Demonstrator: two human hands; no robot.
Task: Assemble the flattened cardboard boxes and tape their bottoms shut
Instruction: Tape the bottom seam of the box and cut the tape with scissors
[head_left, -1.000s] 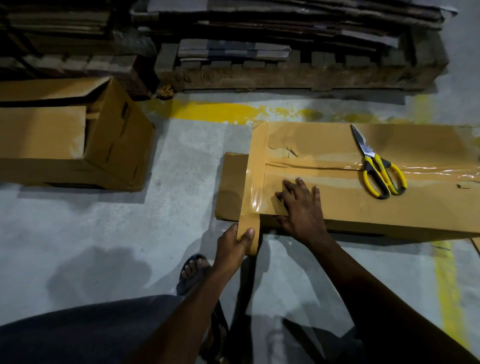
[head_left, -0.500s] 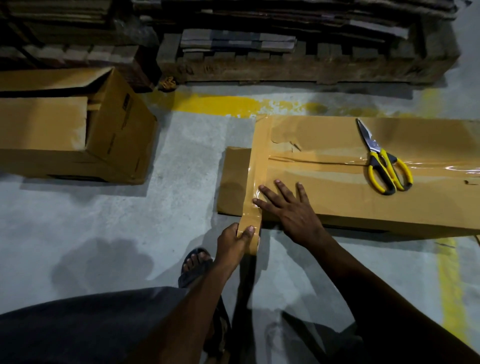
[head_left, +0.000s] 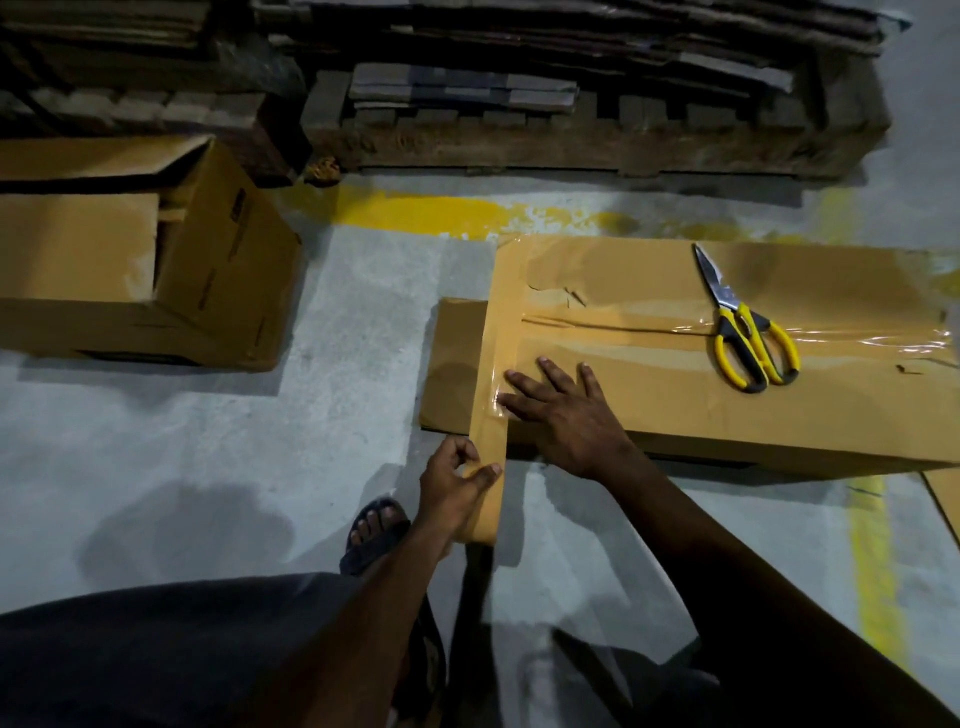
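Cardboard box (head_left: 701, 415) under right hand (head_left: 566, 421) (flat, fingers spread); tape strip (head_left: 491, 457) pinched by left hand (head_left: 452, 483) below box edge.

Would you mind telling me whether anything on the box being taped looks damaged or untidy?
Yes: the cardboard box has a torn, ragged patch on its top near the left end, just above the taped centre seam, whose clear tape looks wrinkled.

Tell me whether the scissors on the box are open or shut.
Shut: the scissors lie flat on the box, blades together in one point.
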